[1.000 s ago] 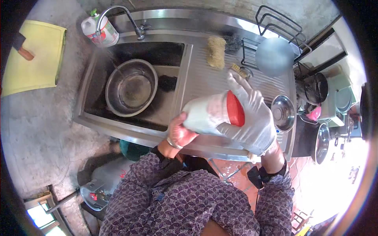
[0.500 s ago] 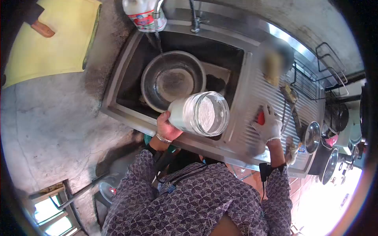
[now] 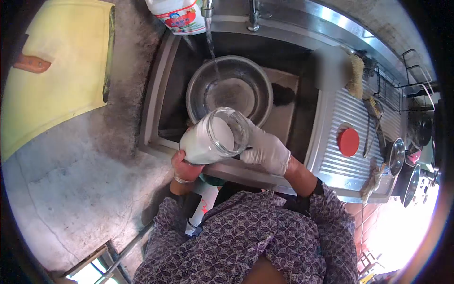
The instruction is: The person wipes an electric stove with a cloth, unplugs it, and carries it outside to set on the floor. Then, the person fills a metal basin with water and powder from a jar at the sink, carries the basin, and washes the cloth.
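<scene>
A glass jar [image 3: 201,140], partly filled with something white, is tilted over the sink's front edge, its uncovered mouth facing up and right. My left hand [image 3: 185,166], bare, grips the jar low on its left side. Against the right side near the rim is my right hand [image 3: 268,150] in a white glove; its fingers curl around the jar and are partly hidden by it. A red lid [image 3: 348,142] lies on the ribbed drainboard. Beyond the jar, a metal basin [image 3: 193,90] sits in the sink [image 3: 309,102].
Water runs from a faucet [image 3: 207,8] into the basin. A white jug [image 3: 182,21] with a red label stands behind the sink. On the left, a wooden-handled knife [image 3: 33,64] lies on a yellow board [image 3: 71,57]. Utensils, a cloth [image 3: 373,183] and a wire rack [image 3: 416,90] occupy the right.
My right hand has left the red lid on the drainboard and come across to the jar. The jar has shifted slightly left in my left hand. The view has moved too.
</scene>
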Action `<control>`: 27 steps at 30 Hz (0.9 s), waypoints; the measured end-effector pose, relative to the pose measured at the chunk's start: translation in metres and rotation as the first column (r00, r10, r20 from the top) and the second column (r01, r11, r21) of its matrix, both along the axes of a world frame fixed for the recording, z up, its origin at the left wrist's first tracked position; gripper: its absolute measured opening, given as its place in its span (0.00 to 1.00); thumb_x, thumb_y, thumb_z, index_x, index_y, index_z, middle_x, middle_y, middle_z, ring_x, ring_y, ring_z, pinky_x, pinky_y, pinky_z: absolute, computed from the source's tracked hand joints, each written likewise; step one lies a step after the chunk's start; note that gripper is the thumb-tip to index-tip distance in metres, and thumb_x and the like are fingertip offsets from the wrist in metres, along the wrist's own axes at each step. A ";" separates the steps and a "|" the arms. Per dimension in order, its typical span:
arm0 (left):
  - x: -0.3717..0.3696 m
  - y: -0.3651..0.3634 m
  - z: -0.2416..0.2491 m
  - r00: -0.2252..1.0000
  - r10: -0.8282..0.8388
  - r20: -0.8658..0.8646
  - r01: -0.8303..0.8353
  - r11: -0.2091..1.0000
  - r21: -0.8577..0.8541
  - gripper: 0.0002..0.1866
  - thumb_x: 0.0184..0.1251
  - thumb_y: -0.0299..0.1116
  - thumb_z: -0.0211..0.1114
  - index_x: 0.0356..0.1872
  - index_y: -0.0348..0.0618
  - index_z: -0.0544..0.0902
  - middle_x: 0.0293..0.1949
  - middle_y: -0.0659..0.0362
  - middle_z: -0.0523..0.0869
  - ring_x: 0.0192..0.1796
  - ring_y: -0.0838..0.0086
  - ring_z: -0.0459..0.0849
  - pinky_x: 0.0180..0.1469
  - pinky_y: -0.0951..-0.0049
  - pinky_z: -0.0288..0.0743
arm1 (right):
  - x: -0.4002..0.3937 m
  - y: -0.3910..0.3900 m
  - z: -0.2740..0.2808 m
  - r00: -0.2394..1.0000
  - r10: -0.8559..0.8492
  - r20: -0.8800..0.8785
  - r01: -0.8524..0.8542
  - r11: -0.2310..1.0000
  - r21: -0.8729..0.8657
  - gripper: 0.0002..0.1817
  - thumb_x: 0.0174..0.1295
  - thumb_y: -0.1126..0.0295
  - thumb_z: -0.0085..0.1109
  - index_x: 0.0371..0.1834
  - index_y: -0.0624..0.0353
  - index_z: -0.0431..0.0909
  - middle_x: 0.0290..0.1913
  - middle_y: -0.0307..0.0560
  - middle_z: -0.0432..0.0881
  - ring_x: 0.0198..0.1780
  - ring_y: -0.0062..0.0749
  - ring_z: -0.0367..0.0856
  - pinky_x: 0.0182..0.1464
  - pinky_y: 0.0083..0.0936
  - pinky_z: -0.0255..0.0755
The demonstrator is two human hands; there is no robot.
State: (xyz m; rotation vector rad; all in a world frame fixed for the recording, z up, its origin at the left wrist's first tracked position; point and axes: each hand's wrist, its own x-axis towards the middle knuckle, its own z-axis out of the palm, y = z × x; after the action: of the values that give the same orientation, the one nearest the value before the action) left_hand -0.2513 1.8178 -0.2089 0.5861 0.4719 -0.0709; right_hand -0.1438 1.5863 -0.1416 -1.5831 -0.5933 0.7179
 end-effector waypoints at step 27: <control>-0.047 0.035 -0.008 0.967 0.256 0.014 -0.256 0.966 0.035 0.46 0.47 0.67 0.53 0.65 0.50 0.59 0.62 0.52 0.65 0.57 0.50 0.70 0.41 0.43 0.73 | 0.150 0.064 -0.134 0.982 -0.179 -0.059 0.165 0.969 -0.186 0.17 0.62 0.66 0.48 0.53 0.58 0.73 0.49 0.47 0.79 0.46 0.33 0.78 0.50 0.24 0.72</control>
State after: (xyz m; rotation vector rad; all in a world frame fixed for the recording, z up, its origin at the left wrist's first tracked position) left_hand -0.2983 1.8528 -0.2168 0.5567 0.5368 0.1872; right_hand 0.0061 1.6504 -0.2756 -1.7422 -0.3374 0.7126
